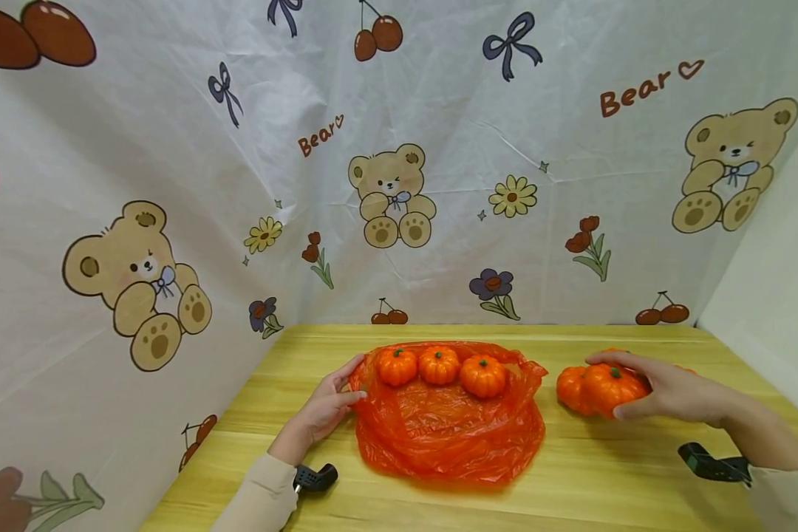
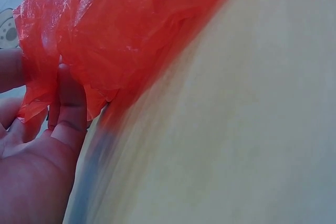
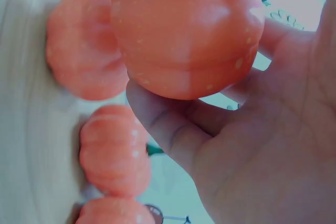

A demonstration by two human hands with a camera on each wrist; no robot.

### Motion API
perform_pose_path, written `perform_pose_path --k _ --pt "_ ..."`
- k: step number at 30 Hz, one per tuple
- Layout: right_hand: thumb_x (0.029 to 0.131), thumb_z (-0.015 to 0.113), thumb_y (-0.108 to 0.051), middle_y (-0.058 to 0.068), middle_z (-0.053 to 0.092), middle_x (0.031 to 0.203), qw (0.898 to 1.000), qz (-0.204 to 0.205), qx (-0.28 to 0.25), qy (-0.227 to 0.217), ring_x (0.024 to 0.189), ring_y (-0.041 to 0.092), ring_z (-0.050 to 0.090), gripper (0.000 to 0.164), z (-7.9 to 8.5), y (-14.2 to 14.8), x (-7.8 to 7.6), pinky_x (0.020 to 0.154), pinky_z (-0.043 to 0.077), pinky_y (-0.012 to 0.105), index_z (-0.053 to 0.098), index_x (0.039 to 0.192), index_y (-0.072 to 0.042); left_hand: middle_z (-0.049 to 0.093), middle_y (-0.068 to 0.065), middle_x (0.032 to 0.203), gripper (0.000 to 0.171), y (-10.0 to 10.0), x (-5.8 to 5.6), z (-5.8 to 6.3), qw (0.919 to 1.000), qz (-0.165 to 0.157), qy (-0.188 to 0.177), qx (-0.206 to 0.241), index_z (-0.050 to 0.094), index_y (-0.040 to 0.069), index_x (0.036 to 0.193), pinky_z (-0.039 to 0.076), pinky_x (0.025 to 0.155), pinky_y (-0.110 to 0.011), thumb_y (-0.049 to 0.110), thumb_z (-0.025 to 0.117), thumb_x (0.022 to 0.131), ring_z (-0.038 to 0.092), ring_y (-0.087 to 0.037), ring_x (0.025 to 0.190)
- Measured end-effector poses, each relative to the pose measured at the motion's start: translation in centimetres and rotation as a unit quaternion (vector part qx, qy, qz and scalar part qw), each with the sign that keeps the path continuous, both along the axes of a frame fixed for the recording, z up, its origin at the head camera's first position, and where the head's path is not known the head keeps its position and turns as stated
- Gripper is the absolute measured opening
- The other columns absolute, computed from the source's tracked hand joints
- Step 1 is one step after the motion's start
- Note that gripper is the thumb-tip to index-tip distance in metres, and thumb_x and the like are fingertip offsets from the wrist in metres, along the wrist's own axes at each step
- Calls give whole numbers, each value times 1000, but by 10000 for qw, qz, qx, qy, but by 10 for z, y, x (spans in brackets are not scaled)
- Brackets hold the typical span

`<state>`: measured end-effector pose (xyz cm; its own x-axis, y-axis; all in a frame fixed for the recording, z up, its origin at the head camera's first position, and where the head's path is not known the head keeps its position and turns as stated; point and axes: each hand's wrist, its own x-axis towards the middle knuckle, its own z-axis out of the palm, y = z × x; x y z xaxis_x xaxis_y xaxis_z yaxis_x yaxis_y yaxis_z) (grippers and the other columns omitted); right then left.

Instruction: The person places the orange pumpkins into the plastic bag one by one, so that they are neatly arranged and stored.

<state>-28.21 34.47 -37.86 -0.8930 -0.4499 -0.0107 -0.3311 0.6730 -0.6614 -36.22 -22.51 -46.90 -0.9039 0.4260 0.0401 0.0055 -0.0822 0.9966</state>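
Observation:
A crumpled red plastic bag [image 1: 452, 451] lies spread on the table with its mouth open. Three small orange toy pumpkins, among them the middle one [image 1: 439, 365], sit in a row at its back. The left hand [image 1: 324, 408] pinches the bag's left edge between thumb and fingers; in the left wrist view the thin film [image 2: 121, 30] bunches at the fingertips. On the right, the right hand [image 1: 681, 391] grips an orange pumpkin [image 1: 605, 390] with a green stem. From the right wrist, this pumpkin [image 3: 184, 35] appears raised off the table, thumb and fingers around it.
More pumpkins stand around and behind the right hand, one at its left [image 1: 570, 389], others partly hidden. The wooden table [image 1: 612, 480] meets a printed bear cloth [image 1: 439, 281] at back and left. A white wall [image 1: 771, 295] borders the right side.

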Motion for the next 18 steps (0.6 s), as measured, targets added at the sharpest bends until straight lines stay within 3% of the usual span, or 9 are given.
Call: perform_pose_path --k 11,18 --pt "90 78 -22 22 48 144 9971 195 -523 -525 115 28 55 78 13 -32 -15 86 55 25 39 157 -16 7 -8 175 86 0 1 1 10000 -12 -52 51 19 16 166 54 103 -26 -8 60 94 20 -39 157" --pt "89 77 -26 19 47 147 9950 255 -415 -868 122 33 52 83 27 -52 -26 92 53 40 34 159 -20 9 -9 175 86 -1 0 0 10000 -27 -29 29 20 17 166 55 103 -26 -7 61 94 22 -40 156"
